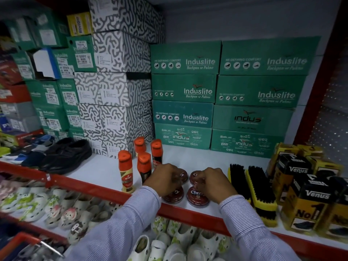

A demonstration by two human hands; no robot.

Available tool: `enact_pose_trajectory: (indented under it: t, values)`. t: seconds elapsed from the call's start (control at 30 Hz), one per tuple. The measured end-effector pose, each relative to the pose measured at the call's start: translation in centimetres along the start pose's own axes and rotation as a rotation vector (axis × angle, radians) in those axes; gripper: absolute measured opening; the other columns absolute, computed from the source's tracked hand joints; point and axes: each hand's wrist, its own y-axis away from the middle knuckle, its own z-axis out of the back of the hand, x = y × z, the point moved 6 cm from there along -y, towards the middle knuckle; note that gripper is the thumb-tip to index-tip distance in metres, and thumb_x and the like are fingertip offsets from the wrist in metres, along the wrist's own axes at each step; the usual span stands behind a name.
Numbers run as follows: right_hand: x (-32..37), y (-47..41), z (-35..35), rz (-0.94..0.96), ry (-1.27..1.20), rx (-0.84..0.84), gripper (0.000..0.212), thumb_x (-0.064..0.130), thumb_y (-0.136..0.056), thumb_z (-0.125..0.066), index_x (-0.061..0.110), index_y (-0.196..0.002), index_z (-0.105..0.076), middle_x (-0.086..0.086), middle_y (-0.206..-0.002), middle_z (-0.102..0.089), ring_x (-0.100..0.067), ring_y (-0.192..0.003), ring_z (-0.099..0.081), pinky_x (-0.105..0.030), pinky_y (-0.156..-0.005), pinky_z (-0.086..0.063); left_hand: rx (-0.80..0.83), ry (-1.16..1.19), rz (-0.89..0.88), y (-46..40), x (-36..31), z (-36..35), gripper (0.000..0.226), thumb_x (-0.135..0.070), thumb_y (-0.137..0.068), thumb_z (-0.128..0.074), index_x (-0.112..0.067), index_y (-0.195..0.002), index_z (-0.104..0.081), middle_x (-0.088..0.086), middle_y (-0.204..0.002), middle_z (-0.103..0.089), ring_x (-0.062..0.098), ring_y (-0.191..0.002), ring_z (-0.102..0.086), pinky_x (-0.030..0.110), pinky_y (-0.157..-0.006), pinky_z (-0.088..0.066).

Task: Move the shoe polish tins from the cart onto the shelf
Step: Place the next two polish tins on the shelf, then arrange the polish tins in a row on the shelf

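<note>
Several round dark-red Cherry shoe polish tins stand in two short rows on the white shelf [98, 172], just behind its red front edge. The front left tin [175, 197] and the front right tin [196, 198] rest flat. My left hand [165, 178] is curled over a tin [182, 175] behind the front left one. My right hand [214, 182] is closed on a tin [194, 176] behind the front right one. The fingers hide most of both rear tins. A corner of the red cart [20, 243] shows at the bottom left.
Orange-capped Kiwi polish bottles [126, 172] stand left of the tins, black shoe brushes [258, 189] right of them, then yellow Venus boxes [308, 200]. Green Induslite shoe boxes [184, 87] are stacked behind. Black shoes [66, 155] sit at the left. White clogs [169, 240] fill the lower shelf.
</note>
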Motion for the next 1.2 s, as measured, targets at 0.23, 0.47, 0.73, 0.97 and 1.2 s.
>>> enact_pose_trajectory:
  t: [0.23, 0.47, 0.73, 0.97, 1.2]
  values:
    - [0.8, 2.5, -1.1, -0.029, 0.056, 0.057, 0.029, 0.029, -0.087, -0.067, 0.014, -0.11, -0.076, -0.014, -0.118, -0.072, -0.033, -0.114, -0.063, -0.037, -0.094, -0.055, 0.116, -0.023, 0.083, 2.5, 0.6, -0.8, 0.027, -0.039, -0.074, -0.083, -0.03, -0.099, -0.08, -0.002, -0.108, -0.078, 0.015, -0.101, -0.071, 0.035, -0.09, -0.059]
    - [1.1, 3.3, -1.0, -0.031, 0.057, 0.035, 0.024, 0.031, -0.087, -0.068, 0.021, -0.104, -0.081, -0.011, -0.114, -0.076, -0.029, -0.11, -0.067, -0.034, -0.094, -0.056, 0.067, -0.026, 0.079, 3.0, 0.4, -0.8, 0.026, -0.038, -0.074, -0.082, -0.034, -0.099, -0.079, -0.008, -0.104, -0.079, 0.007, -0.095, -0.07, 0.024, -0.086, -0.056]
    - [1.4, 3.7, -0.7, -0.049, 0.049, 0.023, 0.028, 0.032, -0.087, -0.066, 0.016, -0.105, -0.08, -0.011, -0.113, -0.076, -0.029, -0.11, -0.067, -0.034, -0.093, -0.056, 0.062, -0.039, 0.098, 3.5, 0.3, -0.8, 0.026, -0.043, -0.073, -0.079, -0.044, -0.098, -0.076, -0.015, -0.099, -0.078, 0.001, -0.087, -0.067, 0.02, -0.081, -0.054]
    - [1.5, 5.0, 1.7, -0.038, 0.025, -0.067, 0.027, 0.026, -0.086, -0.071, 0.019, -0.11, -0.078, -0.012, -0.121, -0.072, -0.03, -0.111, -0.068, -0.038, -0.099, -0.056, 0.025, -0.045, 0.045, 3.4, -1.4, 0.0, 0.028, -0.033, -0.071, -0.073, -0.021, -0.097, -0.075, -0.002, -0.094, -0.077, 0.011, -0.089, -0.071, 0.033, -0.083, -0.06]
    - [-4.4, 7.6, 8.5, -0.067, 0.109, -0.352, 0.036, 0.012, -0.096, -0.057, 0.017, -0.131, -0.064, -0.007, -0.137, -0.063, -0.025, -0.125, -0.06, -0.037, -0.108, -0.049, 0.03, -0.051, -0.182, 1.7, -10.5, -2.7, 0.059, -0.03, -0.088, -0.068, -0.023, -0.144, -0.05, 0.007, -0.158, -0.042, 0.021, -0.147, -0.039, 0.033, -0.121, -0.033]
